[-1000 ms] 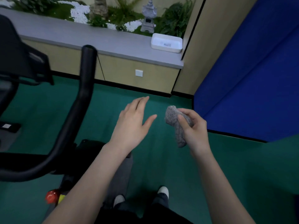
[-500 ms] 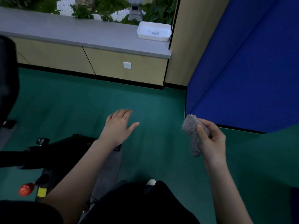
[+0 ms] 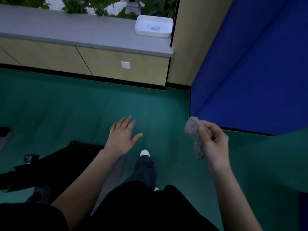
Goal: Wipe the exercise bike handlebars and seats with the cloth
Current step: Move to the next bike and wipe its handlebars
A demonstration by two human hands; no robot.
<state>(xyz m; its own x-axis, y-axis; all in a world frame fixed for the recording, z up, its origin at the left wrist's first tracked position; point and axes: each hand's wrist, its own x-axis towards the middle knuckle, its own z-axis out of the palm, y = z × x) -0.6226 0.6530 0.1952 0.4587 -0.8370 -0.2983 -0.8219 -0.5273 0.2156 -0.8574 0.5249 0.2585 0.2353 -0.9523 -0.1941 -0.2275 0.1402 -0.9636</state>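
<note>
With the handlebar gone from view and only the bike's dark base [image 3: 50, 165] at lower left, the left hand [image 3: 122, 136] hangs spread and empty while the right hand [image 3: 215, 144] grips the bunched cloth [image 3: 193, 129] mid-air, so wiping looks paused.

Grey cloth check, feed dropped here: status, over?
Left hand open, empty. Right hand grips bunched grey fuzzy cloth, off any surface. Black bike frame low left; handlebars out of view.
</note>
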